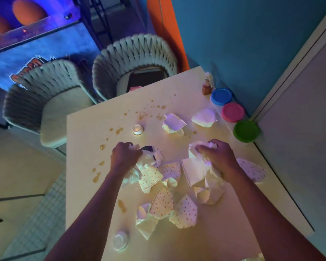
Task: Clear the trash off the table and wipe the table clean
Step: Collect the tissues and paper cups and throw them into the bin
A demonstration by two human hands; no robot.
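Early stage: left hand (125, 156) clutches crumpled wrappers (151, 157), right hand (219, 157) clutches crushed paper cups (199, 172). More dotted cups (167, 204) lie just below both grips; brown spills (98, 177) left of them, table (205, 238) unwiped.

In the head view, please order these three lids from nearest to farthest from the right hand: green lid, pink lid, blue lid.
Measured from the right hand:
1. Green lid, at the table's right edge, just beyond the hand.
2. Pink lid, farther along the wall.
3. Blue lid, farthest, beside the small brown bottle.
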